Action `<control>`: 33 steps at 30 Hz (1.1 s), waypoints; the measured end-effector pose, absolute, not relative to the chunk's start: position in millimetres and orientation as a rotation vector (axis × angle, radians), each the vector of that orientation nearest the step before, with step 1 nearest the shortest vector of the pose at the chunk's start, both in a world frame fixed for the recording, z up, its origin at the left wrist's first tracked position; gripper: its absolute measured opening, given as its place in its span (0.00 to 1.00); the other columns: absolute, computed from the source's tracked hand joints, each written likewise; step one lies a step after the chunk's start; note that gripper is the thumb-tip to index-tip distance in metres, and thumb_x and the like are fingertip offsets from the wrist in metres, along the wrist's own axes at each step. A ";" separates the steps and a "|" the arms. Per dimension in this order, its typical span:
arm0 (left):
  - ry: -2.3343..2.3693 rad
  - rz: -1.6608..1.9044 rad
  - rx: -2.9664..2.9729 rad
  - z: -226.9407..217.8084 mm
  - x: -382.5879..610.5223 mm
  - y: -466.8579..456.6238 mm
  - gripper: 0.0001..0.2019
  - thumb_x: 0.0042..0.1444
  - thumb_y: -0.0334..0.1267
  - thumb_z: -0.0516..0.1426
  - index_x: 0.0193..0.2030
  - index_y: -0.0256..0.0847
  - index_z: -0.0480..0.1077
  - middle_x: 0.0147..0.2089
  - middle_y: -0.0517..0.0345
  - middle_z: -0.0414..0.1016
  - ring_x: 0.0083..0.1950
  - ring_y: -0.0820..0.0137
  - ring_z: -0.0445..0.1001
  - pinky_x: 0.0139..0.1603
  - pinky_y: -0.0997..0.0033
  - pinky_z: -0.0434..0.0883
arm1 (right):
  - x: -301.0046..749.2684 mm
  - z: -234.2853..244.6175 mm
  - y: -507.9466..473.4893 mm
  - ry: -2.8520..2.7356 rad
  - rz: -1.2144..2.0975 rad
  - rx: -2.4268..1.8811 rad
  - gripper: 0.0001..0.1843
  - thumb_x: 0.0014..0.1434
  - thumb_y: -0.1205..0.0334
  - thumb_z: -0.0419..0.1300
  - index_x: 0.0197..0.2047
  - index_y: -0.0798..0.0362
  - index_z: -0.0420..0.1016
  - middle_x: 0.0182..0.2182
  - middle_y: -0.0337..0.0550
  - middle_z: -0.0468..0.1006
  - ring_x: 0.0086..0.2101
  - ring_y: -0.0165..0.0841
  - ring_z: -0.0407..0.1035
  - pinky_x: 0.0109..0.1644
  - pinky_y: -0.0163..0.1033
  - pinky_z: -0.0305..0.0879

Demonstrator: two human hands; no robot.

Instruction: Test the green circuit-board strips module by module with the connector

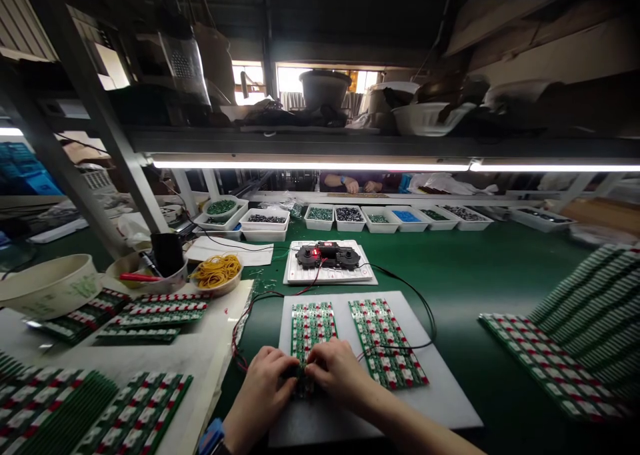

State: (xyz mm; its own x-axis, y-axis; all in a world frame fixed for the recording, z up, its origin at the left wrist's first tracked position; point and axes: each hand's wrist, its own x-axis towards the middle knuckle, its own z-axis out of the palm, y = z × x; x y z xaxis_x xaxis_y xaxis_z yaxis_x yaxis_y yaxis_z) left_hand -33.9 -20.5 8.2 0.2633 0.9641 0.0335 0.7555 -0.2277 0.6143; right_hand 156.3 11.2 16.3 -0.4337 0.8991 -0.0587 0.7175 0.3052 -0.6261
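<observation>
My left hand [265, 385] and my right hand [335, 369] meet over the lower end of a green circuit board panel [313, 325]. Both have thumb and fingers pinched together; whatever sits between the fingertips is too small or hidden to name. The panel lies on a white board [340, 415], beside a second panel [387, 341] with white and red parts. A black wire [434, 318] loops down behind my right hand. Red and black wires [234, 338] pass near my left hand. Behind lies a black device [327, 256] with red lit digits, on a white base.
Stacked panels stand at the right [550, 368] and lower left [135, 415]. White trays [383, 225] of small parts line the back. A bowl [217, 275] holds yellow rubber bands. A shelf with a lamp [310, 166] crosses above. Another person's hands [353, 185] show beyond.
</observation>
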 end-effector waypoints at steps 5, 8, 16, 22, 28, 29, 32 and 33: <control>1.586 0.562 2.068 10.1 -33.6 -21.5 0.15 0.53 0.31 0.57 0.46 0.45 0.78 0.42 0.54 0.76 0.49 0.59 0.68 0.53 0.59 0.66 | 156.1 17.0 10.8 -2.277 0.849 -1.460 0.06 0.61 0.61 0.61 0.36 0.48 0.80 0.35 0.39 0.82 0.41 0.36 0.69 0.46 0.37 0.55; 1.619 0.557 2.049 9.8 -33.7 -20.7 0.12 0.54 0.35 0.58 0.45 0.45 0.79 0.41 0.53 0.76 0.49 0.58 0.68 0.53 0.57 0.66 | 155.1 19.2 10.7 -2.275 0.841 -1.489 0.06 0.61 0.61 0.61 0.35 0.48 0.80 0.35 0.39 0.82 0.41 0.36 0.69 0.46 0.38 0.55; 1.681 0.533 2.065 13.7 -28.1 -19.5 0.10 0.53 0.32 0.61 0.42 0.46 0.80 0.39 0.54 0.76 0.48 0.59 0.68 0.52 0.58 0.66 | 152.8 17.2 10.3 -2.295 0.812 -1.491 0.05 0.61 0.64 0.61 0.33 0.50 0.78 0.34 0.40 0.81 0.41 0.37 0.69 0.46 0.38 0.54; 1.719 0.561 2.210 16.7 -26.8 -25.3 0.11 0.53 0.31 0.62 0.43 0.45 0.79 0.39 0.54 0.76 0.47 0.59 0.68 0.52 0.57 0.65 | 155.3 9.5 7.6 -2.293 0.690 -1.390 0.03 0.60 0.65 0.62 0.35 0.51 0.78 0.34 0.39 0.81 0.41 0.35 0.68 0.47 0.39 0.53; 1.716 0.563 2.204 20.1 -32.0 -9.5 0.12 0.55 0.34 0.61 0.46 0.47 0.79 0.39 0.55 0.76 0.47 0.59 0.68 0.51 0.58 0.66 | 153.6 21.7 21.8 -2.239 0.799 -1.424 0.07 0.62 0.63 0.61 0.34 0.51 0.79 0.33 0.39 0.81 0.40 0.35 0.69 0.46 0.37 0.54; 1.722 0.567 2.204 19.4 -32.1 -6.7 0.12 0.55 0.34 0.61 0.45 0.47 0.79 0.39 0.55 0.76 0.47 0.59 0.68 0.52 0.58 0.66 | 153.1 22.7 24.2 -2.233 0.804 -1.424 0.06 0.62 0.63 0.60 0.34 0.51 0.79 0.34 0.39 0.81 0.40 0.35 0.69 0.46 0.37 0.54; 1.730 0.600 2.207 14.5 -31.5 -2.7 0.11 0.55 0.33 0.61 0.45 0.46 0.79 0.39 0.55 0.76 0.46 0.60 0.68 0.51 0.59 0.66 | 152.3 22.0 27.8 -2.216 0.818 -1.422 0.07 0.62 0.64 0.60 0.34 0.51 0.79 0.34 0.39 0.82 0.39 0.34 0.69 0.46 0.37 0.55; 1.728 0.626 2.210 12.3 -31.2 -2.7 0.11 0.55 0.33 0.61 0.45 0.46 0.79 0.39 0.55 0.76 0.45 0.60 0.69 0.51 0.59 0.66 | 152.4 21.1 28.0 -2.211 0.820 -1.420 0.07 0.62 0.65 0.60 0.34 0.51 0.79 0.34 0.38 0.81 0.39 0.34 0.69 0.46 0.37 0.55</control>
